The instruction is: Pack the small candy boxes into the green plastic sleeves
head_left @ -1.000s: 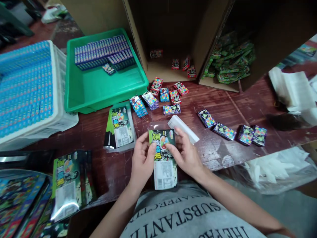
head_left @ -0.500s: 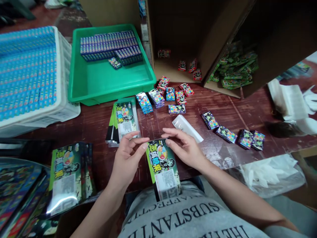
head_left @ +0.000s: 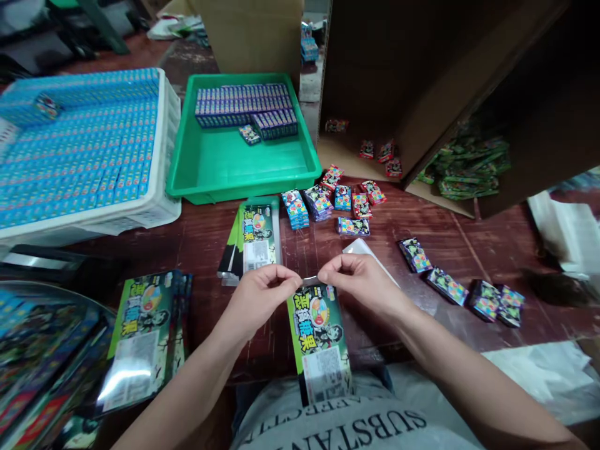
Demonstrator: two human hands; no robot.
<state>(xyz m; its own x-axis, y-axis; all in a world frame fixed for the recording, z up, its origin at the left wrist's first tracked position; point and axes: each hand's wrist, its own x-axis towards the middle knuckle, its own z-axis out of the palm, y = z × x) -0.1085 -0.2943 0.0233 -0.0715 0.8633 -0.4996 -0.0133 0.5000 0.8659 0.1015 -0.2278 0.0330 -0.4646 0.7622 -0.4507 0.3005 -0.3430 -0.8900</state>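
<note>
A: In the head view, where do we have the printed candy pouch [head_left: 321,344]?

B: Near, in the middle, print up, its lower end reaching past the near edge of the counter [head_left: 201,244] to the grey shirt [head_left: 290,431]. We can't tell whether they touch.

A: And how do we hold it?

B: Our left hand [head_left: 265,290] pinches the left end of the clear top strip [head_left: 310,279] between thumb and forefinger; our right hand [head_left: 359,281] pinches the right end the same way.

A: What makes for good work here, do we think?

B: We'd match both pinches, press evenly and hold the strip straight between them, so the pouch doesn't pucker or skew. Light fingers should suit such thin film.

A: What might get in our way?

B: The white strip [head_left: 368,253] lies partly behind our right hand, so we'd mind that wrist. On the left, the pouch stack [head_left: 259,231] is near our fingers; we'd avoid nudging it.
</note>
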